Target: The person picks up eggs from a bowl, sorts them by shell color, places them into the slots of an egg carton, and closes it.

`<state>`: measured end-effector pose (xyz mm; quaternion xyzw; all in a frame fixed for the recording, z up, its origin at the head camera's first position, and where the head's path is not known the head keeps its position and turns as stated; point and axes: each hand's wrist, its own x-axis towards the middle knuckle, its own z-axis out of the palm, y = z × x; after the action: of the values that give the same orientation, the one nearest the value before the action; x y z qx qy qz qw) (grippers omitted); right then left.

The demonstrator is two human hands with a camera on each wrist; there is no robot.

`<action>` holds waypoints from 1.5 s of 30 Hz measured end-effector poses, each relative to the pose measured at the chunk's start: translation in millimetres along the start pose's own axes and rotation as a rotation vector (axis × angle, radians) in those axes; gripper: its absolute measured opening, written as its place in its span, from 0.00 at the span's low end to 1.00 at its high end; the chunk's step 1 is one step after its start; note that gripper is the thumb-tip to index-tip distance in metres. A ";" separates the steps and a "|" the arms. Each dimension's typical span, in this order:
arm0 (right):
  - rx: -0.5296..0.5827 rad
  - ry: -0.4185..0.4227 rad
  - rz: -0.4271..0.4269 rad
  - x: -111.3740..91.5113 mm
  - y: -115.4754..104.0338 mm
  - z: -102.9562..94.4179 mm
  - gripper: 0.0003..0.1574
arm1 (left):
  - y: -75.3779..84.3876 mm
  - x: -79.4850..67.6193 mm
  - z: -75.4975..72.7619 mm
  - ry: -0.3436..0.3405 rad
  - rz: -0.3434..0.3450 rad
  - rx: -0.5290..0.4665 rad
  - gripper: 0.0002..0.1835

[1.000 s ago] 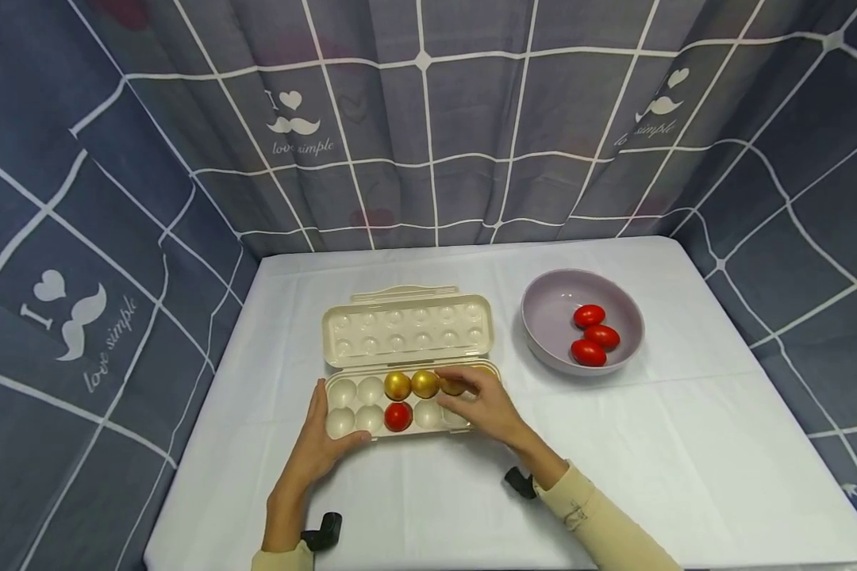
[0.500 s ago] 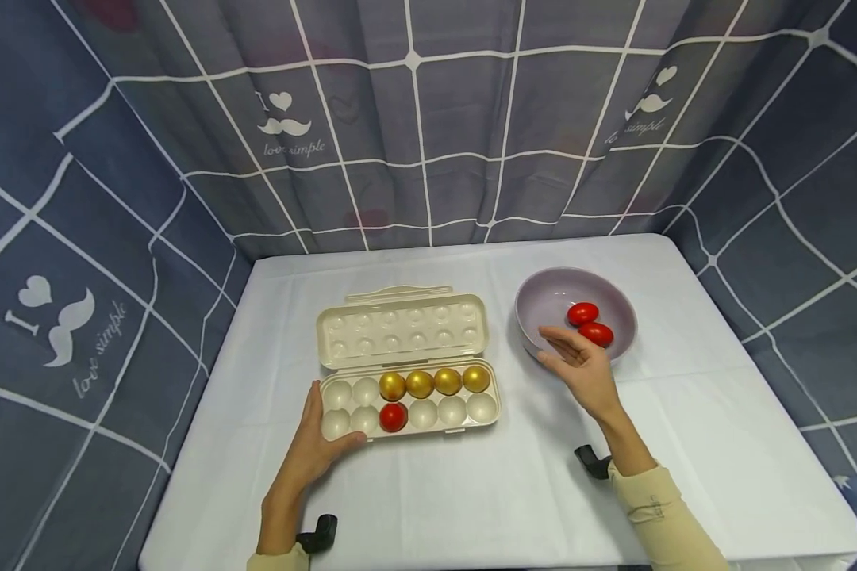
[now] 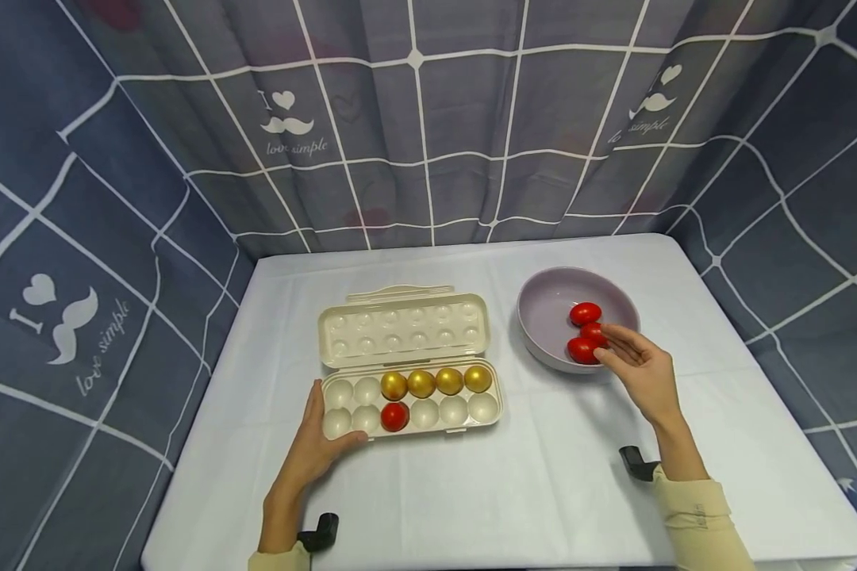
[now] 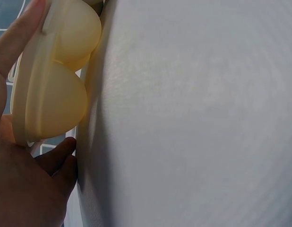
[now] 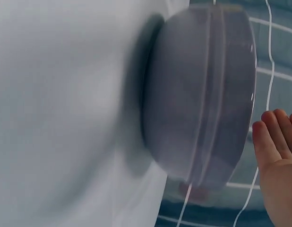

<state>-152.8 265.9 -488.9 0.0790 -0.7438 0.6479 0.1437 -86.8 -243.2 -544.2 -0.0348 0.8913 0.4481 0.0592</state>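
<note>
A cream plastic egg carton point(image 3: 428, 432) lies with its lid point(image 3: 407, 329) swung back. Several gold eggs point(image 3: 421, 384) sit in its back row, and one red egg point(image 3: 395, 416) is in the front row. My left hand point(image 3: 310, 444) grips the carton's left end, thumb along the front edge; the left wrist view shows the thumb and fingers around the carton's end point(image 4: 61, 101). My right hand point(image 3: 643, 377) hovers over the right front rim of a mauve bowl point(image 3: 550, 301), fingers extended and the thumb tip overlapping the nearest of three red eggs point(image 3: 583, 350) inside.
A white cloth point(image 3: 428, 500) covers the table, with bare cloth in front of the carton and bowl. Grey-blue checked curtains point(image 3: 464, 119) rise along the back and both sides.
My right hand has left a gold egg in the carton's back row and moved right, across the bowl to its front right rim. The left hand has kept its hold on the carton.
</note>
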 end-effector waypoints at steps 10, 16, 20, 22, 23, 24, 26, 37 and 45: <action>-0.151 -0.074 0.036 8.2 3.4 -11.5 0.27 | 2.6 -0.4 0.4 0.004 -0.004 0.003 0.70; -0.331 -0.165 0.130 23.4 -3.8 -5.4 0.28 | 0.1 -0.8 0.9 0.008 -0.003 -0.005 0.71; -0.488 -0.230 0.192 33.8 -11.5 -0.7 0.31 | -0.4 -0.8 1.1 0.006 -0.006 -0.012 0.71; -0.534 -0.253 0.210 37.3 -13.2 2.1 0.31 | -0.5 -0.7 1.3 0.006 -0.009 -0.009 0.71; -0.545 -0.262 0.211 38.9 -13.3 3.9 0.31 | -0.4 -0.7 1.3 0.007 -0.012 -0.006 0.71; -0.551 -0.269 0.208 40.4 -12.9 5.8 0.31 | -0.4 -0.8 1.1 0.008 -0.015 -0.005 0.71; -0.560 -0.284 0.201 42.9 -11.1 9.2 0.30 | -0.1 -1.1 0.9 0.010 -0.022 -0.002 0.71; -0.521 -0.333 0.234 50.8 1.2 23.7 0.31 | 0.9 -0.8 0.7 0.005 -0.016 0.000 0.71; -0.508 -0.385 0.263 61.8 8.1 36.1 0.31 | -0.5 -0.4 0.7 0.006 -0.006 0.001 0.70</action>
<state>-217.7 235.8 -481.3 0.0649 -0.8986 0.4284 -0.0691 -86.4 -242.9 -545.0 -0.0388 0.8915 0.4476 0.0580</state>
